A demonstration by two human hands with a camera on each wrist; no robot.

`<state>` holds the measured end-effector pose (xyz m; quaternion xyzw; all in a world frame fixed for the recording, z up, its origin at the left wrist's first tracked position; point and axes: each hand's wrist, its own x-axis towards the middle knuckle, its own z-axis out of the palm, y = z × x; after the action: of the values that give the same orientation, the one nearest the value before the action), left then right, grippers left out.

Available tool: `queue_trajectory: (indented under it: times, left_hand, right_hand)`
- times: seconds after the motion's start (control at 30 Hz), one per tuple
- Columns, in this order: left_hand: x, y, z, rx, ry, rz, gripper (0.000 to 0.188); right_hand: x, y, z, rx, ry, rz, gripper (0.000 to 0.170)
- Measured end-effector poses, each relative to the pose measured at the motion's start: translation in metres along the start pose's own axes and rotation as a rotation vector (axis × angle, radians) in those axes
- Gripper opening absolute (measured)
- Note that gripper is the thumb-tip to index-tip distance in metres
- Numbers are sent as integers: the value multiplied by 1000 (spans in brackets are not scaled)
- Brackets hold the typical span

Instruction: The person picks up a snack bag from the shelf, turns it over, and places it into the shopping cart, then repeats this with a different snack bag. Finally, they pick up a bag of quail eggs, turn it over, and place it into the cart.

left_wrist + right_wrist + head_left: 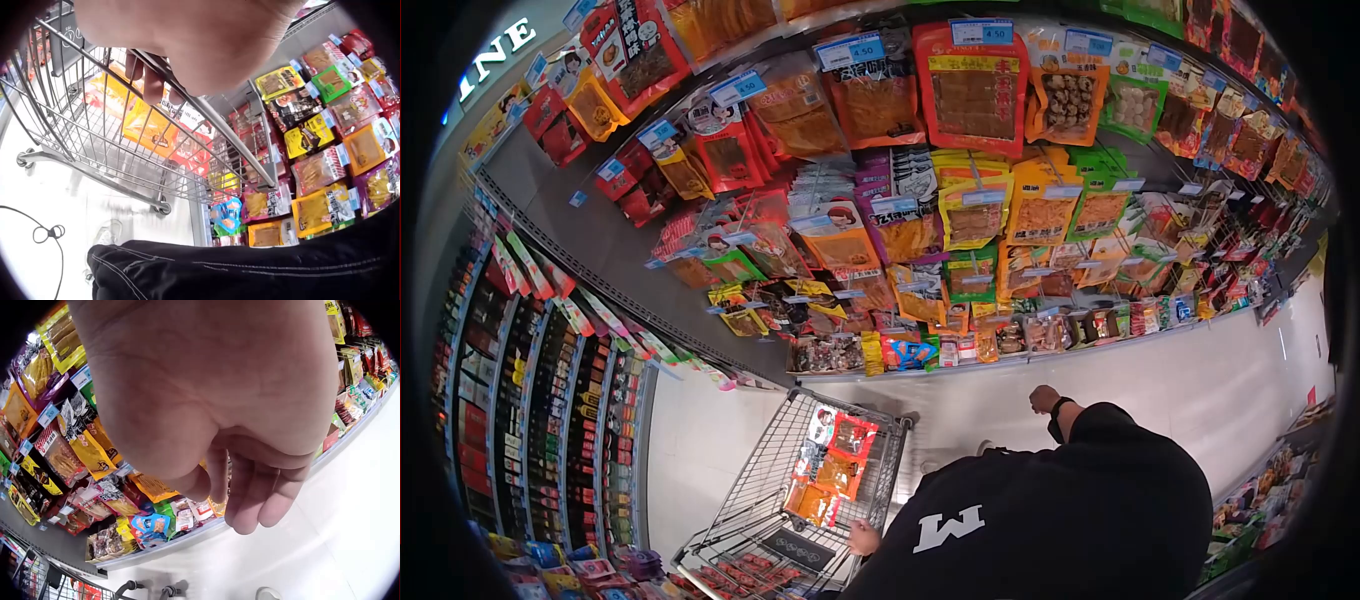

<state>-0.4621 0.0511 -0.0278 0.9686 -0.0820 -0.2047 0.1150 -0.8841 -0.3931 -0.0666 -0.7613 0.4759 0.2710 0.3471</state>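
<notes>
In the head view, the left hand [863,537] is at the right side of a wire shopping cart [903,430]. The left wrist view shows this hand [187,47] gripping the cart's grey side rail [232,139], its fingers curled over the bar. Flat snack packets [840,470] in orange, red and white lie inside the cart. The right hand [1043,400] hangs in front of the body, away from the cart. Its fingers are loosely curled and hold nothing in the right wrist view, where the hand [219,406] blocks part of the shelf goods.
Hanging snack packets [975,90] with price tags fill the curved display ahead. Another shelf unit [530,420] stands on the left, and more packaged goods [1270,510] are at the lower right. The pale floor [700,430] runs between them. A looped black cord [50,232] shows in the left wrist view.
</notes>
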Motion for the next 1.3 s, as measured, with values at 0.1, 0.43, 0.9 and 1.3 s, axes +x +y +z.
queue_trajectory:
  times: [0.1, 0.43, 0.9, 1.3]
  left_hand:
    - [-24, 17, -23, 32, -25, -55, 29]
    - [5, -23, 31, 66, -69, -16, 38]
    - [-72, 60, 3, 175, 113, -327, 47]
    - [-65, 164, -22, -94, 478, 47, 37]
  right_hand:
    - [37, 7, 19, 9, 210, -82, 15]
    - [3, 8, 11, 433, 143, 73, 12]
    - [3, 113, -70, 799, 179, 69, 19]
    - [-9, 137, -164, 989, 443, -293, 17]
